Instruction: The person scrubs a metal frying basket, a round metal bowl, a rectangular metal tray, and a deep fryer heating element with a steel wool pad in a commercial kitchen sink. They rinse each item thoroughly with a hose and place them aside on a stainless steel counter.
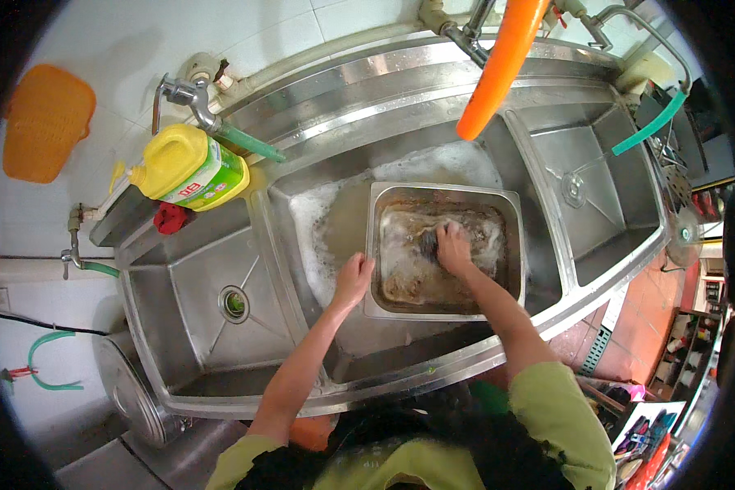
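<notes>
A rectangular stainless steel pan (445,313) lies in the middle basin of a steel sink (404,343). Murky, foamy water covers its brown-stained bottom. My left hand (354,278) grips the pan's left rim. Inside the pan, my right hand (454,248) is closed around a dark scouring pad (429,245), slightly blurred and partly hidden by the fingers. Suds (309,239) float in the basin around the pan's left and far sides.
An orange hose (502,73) hangs over the basin's far side. A yellow detergent jug (190,165) and a red cloth (170,218) stand at the left ledge. Side basins with drains (234,304) flank the middle one. A green hose (649,128) trickles into the right basin.
</notes>
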{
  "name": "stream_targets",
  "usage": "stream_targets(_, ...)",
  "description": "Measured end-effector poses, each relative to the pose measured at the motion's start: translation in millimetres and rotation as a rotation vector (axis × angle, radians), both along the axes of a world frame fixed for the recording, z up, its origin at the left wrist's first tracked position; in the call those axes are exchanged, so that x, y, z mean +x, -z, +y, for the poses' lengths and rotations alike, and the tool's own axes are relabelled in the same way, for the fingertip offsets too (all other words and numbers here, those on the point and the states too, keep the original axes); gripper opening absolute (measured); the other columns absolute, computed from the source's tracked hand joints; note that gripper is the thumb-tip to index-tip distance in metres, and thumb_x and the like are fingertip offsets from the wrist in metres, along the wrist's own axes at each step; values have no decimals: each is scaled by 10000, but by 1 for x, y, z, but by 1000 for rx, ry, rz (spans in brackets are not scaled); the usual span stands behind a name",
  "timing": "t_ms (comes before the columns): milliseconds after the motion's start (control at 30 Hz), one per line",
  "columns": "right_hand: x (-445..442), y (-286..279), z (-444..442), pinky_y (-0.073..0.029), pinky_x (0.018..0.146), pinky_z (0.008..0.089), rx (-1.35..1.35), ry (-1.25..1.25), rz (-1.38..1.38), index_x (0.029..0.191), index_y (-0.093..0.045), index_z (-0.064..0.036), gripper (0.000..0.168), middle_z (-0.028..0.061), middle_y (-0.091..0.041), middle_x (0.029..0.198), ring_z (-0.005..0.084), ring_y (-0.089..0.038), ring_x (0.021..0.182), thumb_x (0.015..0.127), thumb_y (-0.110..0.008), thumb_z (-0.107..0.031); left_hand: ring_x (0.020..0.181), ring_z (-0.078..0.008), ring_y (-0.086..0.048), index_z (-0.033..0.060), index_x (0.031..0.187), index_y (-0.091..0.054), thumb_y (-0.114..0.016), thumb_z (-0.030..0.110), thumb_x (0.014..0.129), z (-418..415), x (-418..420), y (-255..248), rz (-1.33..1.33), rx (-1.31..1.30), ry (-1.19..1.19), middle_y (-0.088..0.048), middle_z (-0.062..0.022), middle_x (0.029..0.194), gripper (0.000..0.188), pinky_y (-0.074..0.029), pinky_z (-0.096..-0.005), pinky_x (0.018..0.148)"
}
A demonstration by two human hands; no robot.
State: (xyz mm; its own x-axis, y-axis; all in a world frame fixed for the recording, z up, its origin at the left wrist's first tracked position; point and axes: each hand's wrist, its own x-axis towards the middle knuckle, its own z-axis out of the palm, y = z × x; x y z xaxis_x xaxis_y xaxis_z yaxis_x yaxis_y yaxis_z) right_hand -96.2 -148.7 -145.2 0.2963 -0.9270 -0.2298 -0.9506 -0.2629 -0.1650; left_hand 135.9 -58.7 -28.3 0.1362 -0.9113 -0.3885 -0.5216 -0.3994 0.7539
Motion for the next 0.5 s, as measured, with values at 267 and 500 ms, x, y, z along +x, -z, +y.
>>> stream_targets(267,109,-103,-13,-403,714,422,-56,397,-884,1039,-419,11,366,205,-528,899,349,-525,801,727,-522,-152,676,-403,-485,8,740,-450,-373,256,848,-7,-29,16,-73,-198,-215,-508,-206,684,281,-349,-460,600)
stream_targets(500,74,-62,29,-401,659,416,84,-355,-118,923,-447,-15,303,179,-534,801,314,-522,739,698,-546,-191,591,-314,-463,-4,741,-467,-404,282,848,-5,-17,19,-92,-267,-282,-467,-166,616,312,-352,-389,563)
